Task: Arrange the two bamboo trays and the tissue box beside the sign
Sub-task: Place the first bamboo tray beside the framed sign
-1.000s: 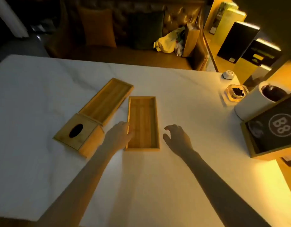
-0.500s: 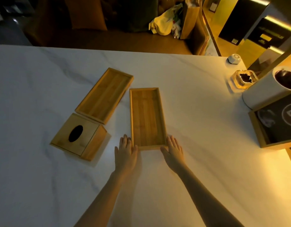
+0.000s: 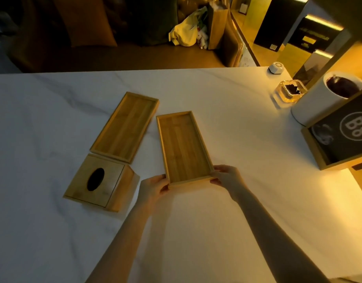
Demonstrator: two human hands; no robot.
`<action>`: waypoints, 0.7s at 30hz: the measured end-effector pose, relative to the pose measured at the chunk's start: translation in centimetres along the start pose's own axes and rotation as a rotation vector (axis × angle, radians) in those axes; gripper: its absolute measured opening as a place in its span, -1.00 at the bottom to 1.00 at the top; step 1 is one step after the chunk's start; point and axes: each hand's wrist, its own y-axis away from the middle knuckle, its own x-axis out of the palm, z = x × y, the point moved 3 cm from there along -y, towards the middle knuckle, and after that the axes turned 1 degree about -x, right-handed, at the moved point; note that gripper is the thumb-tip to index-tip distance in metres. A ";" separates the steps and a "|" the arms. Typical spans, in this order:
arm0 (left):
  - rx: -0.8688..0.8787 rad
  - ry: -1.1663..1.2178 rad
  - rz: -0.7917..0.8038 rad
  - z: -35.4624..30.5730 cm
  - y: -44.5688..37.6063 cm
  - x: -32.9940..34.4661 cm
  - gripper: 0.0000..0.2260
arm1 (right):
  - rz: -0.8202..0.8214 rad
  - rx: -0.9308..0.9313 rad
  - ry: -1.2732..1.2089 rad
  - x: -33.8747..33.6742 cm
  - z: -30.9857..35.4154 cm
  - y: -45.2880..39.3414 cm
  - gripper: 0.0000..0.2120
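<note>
Both hands gripped the near end of one bamboo tray point(image 3: 184, 147): the left hand point(image 3: 153, 187) pinched its near-left corner, the right hand point(image 3: 227, 177) its near-right corner, over a white marble table point(image 3: 227, 211). Beyond the left hand, a second tray point(image 3: 125, 126) lay flat at an angle, its near end just beside the tissue box point(image 3: 99, 181), which sat to the left of that hand with its dark oval opening facing up. Well to the right of the right hand stood the sign point(image 3: 345, 133), a wood-framed black board marked "B8", with a white cylinder point(image 3: 316, 101) just behind it. Farther off on that side sat a glass ashtray point(image 3: 289, 90) and a small white device point(image 3: 276, 68) near the table's far edge.
</note>
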 end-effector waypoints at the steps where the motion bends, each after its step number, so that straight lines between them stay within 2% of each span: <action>1: -0.010 0.046 0.023 -0.3 0.3 0.0 -0.88 | 0.056 0.032 -0.056 -0.1 0.2 0.3 -0.70; 3: -0.045 0.080 0.077 -0.8 0.5 0.1 -0.77 | 0.166 0.089 -0.129 -0.3 0.6 1.0 -0.72; 6: -0.063 0.073 0.116 -1.4 0.7 0.2 -0.70 | 0.212 0.072 -0.186 -0.7 0.8 1.5 -0.72; 12: -0.013 0.085 0.140 -2.4 2.0 1.8 -0.69 | 0.196 0.000 -0.222 -2.9 1.2 2.4 -0.72; 21: 0.151 -0.036 0.200 -4.2 4.1 10.4 -0.71 | 0.097 -0.139 -0.227 -11.5 2.0 3.4 -0.79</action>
